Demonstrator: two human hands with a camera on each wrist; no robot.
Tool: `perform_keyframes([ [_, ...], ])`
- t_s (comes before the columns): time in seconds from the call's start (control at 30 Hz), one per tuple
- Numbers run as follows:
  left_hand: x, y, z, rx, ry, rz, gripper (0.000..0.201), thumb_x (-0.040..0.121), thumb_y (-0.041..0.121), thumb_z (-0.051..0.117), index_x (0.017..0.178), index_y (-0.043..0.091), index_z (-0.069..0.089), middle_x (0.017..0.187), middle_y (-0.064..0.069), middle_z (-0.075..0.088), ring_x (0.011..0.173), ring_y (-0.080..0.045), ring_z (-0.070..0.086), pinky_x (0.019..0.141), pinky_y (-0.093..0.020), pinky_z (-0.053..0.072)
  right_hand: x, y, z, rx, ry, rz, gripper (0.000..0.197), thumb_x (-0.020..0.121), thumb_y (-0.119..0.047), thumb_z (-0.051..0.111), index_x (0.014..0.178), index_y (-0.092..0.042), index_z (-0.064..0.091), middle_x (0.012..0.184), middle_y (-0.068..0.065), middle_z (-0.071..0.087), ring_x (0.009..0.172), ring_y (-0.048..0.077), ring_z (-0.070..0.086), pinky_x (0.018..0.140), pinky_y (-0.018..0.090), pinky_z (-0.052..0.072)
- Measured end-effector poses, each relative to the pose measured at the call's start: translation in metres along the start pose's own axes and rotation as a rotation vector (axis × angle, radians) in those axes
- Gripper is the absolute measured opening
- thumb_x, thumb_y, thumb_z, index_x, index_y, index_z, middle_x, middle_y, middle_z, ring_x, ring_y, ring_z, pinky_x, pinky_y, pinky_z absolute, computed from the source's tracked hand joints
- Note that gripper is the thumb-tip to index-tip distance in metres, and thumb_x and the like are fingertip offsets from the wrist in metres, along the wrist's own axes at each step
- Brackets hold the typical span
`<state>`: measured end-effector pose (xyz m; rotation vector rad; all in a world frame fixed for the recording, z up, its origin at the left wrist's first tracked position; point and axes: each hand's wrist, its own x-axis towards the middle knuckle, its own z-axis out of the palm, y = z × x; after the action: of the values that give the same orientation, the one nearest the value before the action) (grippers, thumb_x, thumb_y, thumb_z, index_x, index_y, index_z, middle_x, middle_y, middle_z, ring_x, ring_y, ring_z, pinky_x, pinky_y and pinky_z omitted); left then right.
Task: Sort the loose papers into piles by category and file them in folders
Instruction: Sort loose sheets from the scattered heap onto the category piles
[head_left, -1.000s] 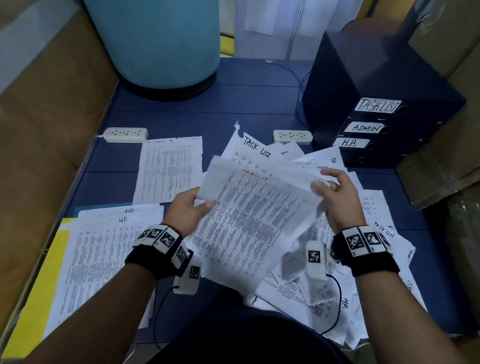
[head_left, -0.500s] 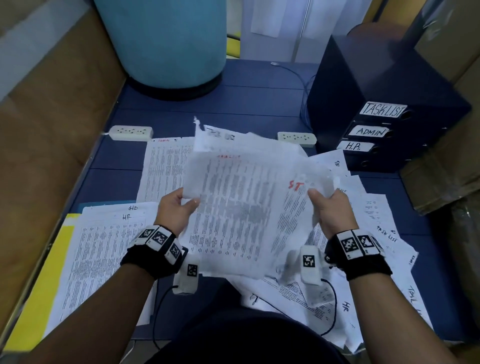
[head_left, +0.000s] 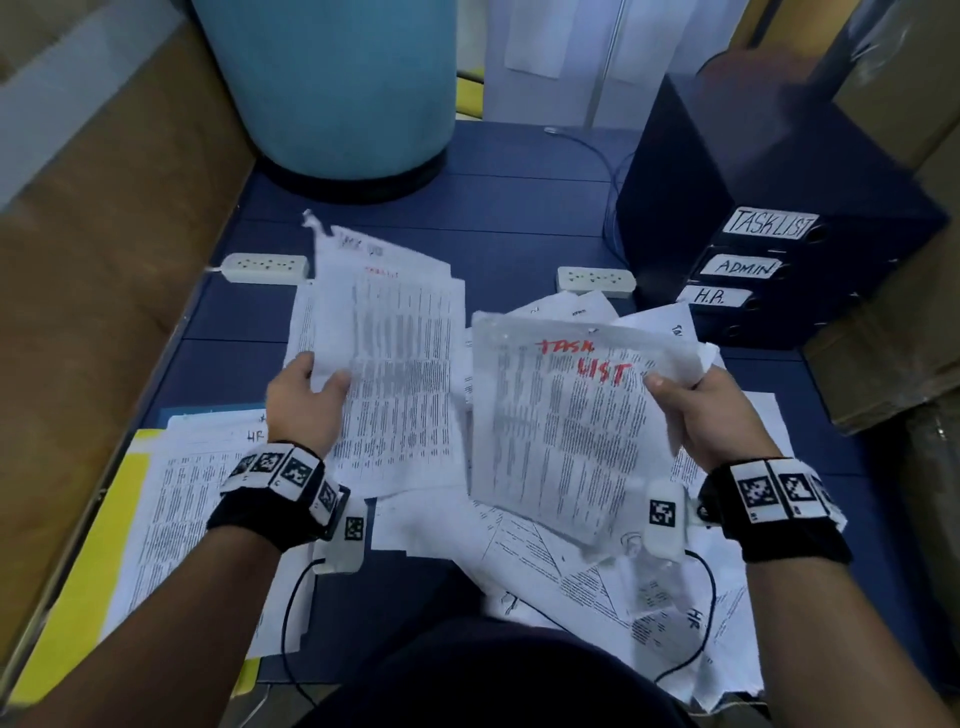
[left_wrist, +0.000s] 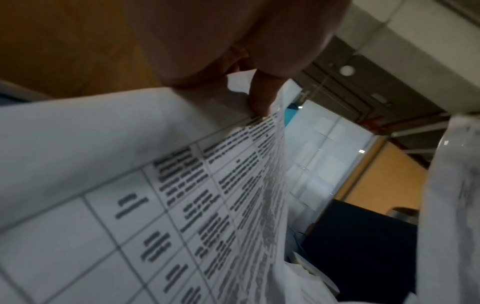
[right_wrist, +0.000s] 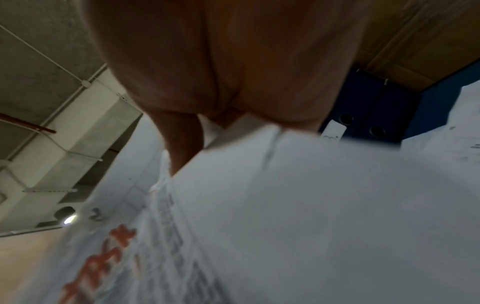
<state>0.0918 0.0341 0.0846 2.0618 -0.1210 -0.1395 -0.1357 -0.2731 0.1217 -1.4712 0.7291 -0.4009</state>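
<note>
My left hand (head_left: 311, 395) pinches a small stack of printed sheets (head_left: 395, 364) by its left edge, thumb on top; in the left wrist view the thumb (left_wrist: 262, 96) presses on the table-printed sheets (left_wrist: 155, 185). My right hand (head_left: 696, 410) grips the right edge of a sheet marked "TASK LIST" in red (head_left: 566, 431), which looks to be in a clear sleeve; the right wrist view shows that sheet (right_wrist: 285, 216) under my fingers. Both are held above a heap of loose papers (head_left: 597, 577) on the blue table (head_left: 467, 218). Three dark binders labelled TASKLIST (head_left: 774, 223), ADMIN (head_left: 740, 267) and H.R. (head_left: 714, 297) lie stacked at the right.
A pile headed HR (head_left: 208, 499) lies on a yellow folder (head_left: 78, 597) at the left. Two white power strips (head_left: 265, 266) (head_left: 596, 279) sit further back, and a large blue cylinder (head_left: 337, 78) stands at the far edge. Brown cardboard lines both sides.
The bundle that both hands held together has split. My left hand carried its sheets left and away; my right hand drew the red-marked "TASK LIST" sheet off to the right.
</note>
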Motion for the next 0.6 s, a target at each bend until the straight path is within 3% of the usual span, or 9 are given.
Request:
perform_keyframes([
  [0.07, -0.007, 0.015, 0.006, -0.018, -0.098, 0.129, 0.013, 0.089, 0.012, 0.062, 0.1, 0.005, 0.062, 0.091, -0.001, 0.067, 0.081, -0.014, 0.062, 0.078, -0.028, 0.05, -0.002, -0.007, 0.006, 0.086, -0.058, -0.001, 0.021, 0.081, -0.013, 0.07, 0.102, -0.013, 0.068, 0.101, 0.008, 0.075, 0.096, 0.024, 0.071, 0.083, 0.038, 0.056],
  [0.1, -0.012, 0.024, 0.009, -0.051, -0.171, 0.17, 0.007, 0.089, 0.009, 0.062, 0.096, 0.009, 0.062, 0.086, 0.005, 0.067, 0.077, -0.008, 0.061, 0.074, -0.023, 0.049, 0.0, -0.009, 0.01, 0.117, -0.063, 0.012, 0.035, 0.07, -0.024, 0.074, 0.103, -0.013, 0.067, 0.098, 0.004, 0.075, 0.092, 0.02, 0.071, 0.079, 0.036, 0.057],
  [0.13, -0.017, 0.033, 0.011, -0.094, -0.249, 0.201, 0.009, 0.089, 0.006, 0.063, 0.094, 0.014, 0.062, 0.083, 0.011, 0.067, 0.076, -0.003, 0.062, 0.072, -0.019, 0.048, 0.002, -0.01, 0.014, 0.142, -0.052, 0.021, 0.047, 0.061, -0.032, 0.075, 0.104, -0.013, 0.066, 0.095, 0.001, 0.076, 0.089, 0.017, 0.071, 0.075, 0.035, 0.056],
  [0.17, -0.022, 0.041, 0.012, -0.131, -0.332, 0.214, 0.014, 0.088, 0.005, 0.064, 0.094, 0.017, 0.063, 0.083, 0.014, 0.069, 0.077, 0.0, 0.063, 0.073, -0.017, 0.048, 0.006, -0.008, 0.017, 0.162, -0.021, 0.029, 0.051, 0.061, -0.033, 0.075, 0.105, -0.009, 0.065, 0.093, -0.001, 0.076, 0.086, 0.016, 0.071, 0.073, 0.036, 0.055],
  [0.23, -0.03, 0.05, 0.016, -0.207, -0.468, 0.2, 0.017, 0.086, 0.007, 0.067, 0.097, 0.02, 0.065, 0.088, 0.012, 0.073, 0.084, -0.006, 0.067, 0.079, -0.024, 0.052, 0.013, 0.0, 0.025, 0.221, 0.045, 0.05, 0.035, 0.083, -0.019, 0.069, 0.11, 0.002, 0.061, 0.091, 0.003, 0.076, 0.083, 0.02, 0.072, 0.077, 0.042, 0.053],
  [0.3, -0.038, 0.057, 0.018, -0.287, -0.561, 0.171, 0.022, 0.082, 0.01, 0.068, 0.103, 0.017, 0.067, 0.098, -0.001, 0.074, 0.093, -0.02, 0.069, 0.086, -0.036, 0.054, 0.016, 0.008, 0.033, 0.276, 0.033, 0.09, 0.021, 0.097, -0.007, 0.052, 0.115, -0.001, 0.06, 0.097, 0.006, 0.075, 0.089, 0.022, 0.072, 0.08, 0.044, 0.055],
  [0.4, -0.049, 0.06, 0.02, -0.431, -0.634, 0.082, 0.031, 0.077, 0.011, 0.068, 0.107, 0.013, 0.067, 0.107, -0.015, 0.071, 0.103, -0.034, 0.065, 0.093, -0.046, 0.05, 0.016, 0.015, 0.049, 0.332, -0.061, 0.116, 0.025, 0.1, -0.002, 0.042, 0.116, -0.012, 0.058, 0.104, 0.005, 0.074, 0.096, 0.022, 0.07, 0.082, 0.04, 0.058],
  [0.53, -0.054, 0.056, 0.017, -0.471, -0.639, 0.011, 0.025, 0.085, 0.0, 0.064, 0.106, 0.012, 0.066, 0.105, -0.014, 0.072, 0.098, -0.028, 0.067, 0.093, -0.045, 0.05, 0.016, 0.025, 0.06, 0.346, -0.026, 0.169, 0.029, 0.099, -0.002, 0.045, 0.126, -0.008, 0.055, 0.103, 0.008, 0.074, 0.093, 0.023, 0.07, 0.08, 0.039, 0.058],
  [0.6, -0.054, 0.053, 0.016, -0.482, -0.631, 0.004, 0.024, 0.088, -0.002, 0.06, 0.106, 0.012, 0.066, 0.105, -0.014, 0.072, 0.098, -0.028, 0.066, 0.094, -0.044, 0.05, 0.016, 0.028, 0.063, 0.364, -0.025, 0.196, 0.032, 0.099, -0.003, 0.045, 0.13, -0.008, 0.053, 0.11, 0.011, 0.072, 0.099, 0.026, 0.069, 0.085, 0.042, 0.056],
])
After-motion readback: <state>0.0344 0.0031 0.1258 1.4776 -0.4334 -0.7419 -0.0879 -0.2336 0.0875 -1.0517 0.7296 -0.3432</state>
